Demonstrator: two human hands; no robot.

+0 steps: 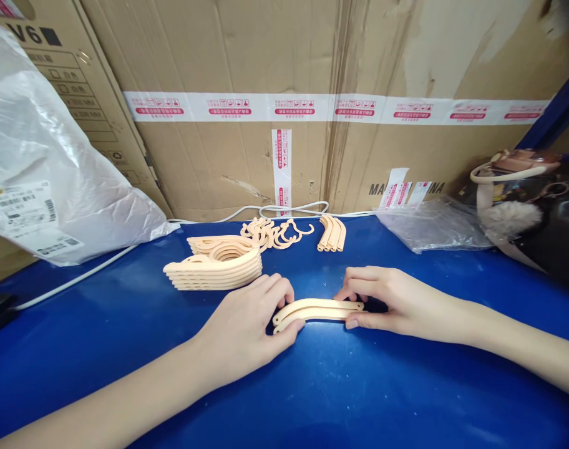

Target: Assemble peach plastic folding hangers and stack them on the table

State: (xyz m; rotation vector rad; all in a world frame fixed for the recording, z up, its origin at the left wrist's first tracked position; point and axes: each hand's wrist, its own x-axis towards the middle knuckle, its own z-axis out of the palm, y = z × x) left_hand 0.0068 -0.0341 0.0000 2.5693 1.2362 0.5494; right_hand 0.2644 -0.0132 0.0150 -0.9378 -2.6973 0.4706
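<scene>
Two curved beige plastic hanger arms (319,310) lie side by side on the blue table, with a small hole at their ends. My left hand (251,321) pinches their left ends between thumb and fingers. At the right ends, my right hand (382,299) closes on them from both sides, thumb on the near side. Just beyond my left hand sits a stack of beige plastic hanger bodies (214,271). Behind that stack lies a heap of beige hanger hooks (270,234). More curved arms (331,232) stand bunched to the right of the hooks.
Large cardboard boxes (228,56) wall off the back of the blue table (340,393). A white plastic parcel bag (55,156) leans at the left, near a white cable (78,277). A clear plastic bag (429,224) and a dark bag with a pompom (556,231) are at the right.
</scene>
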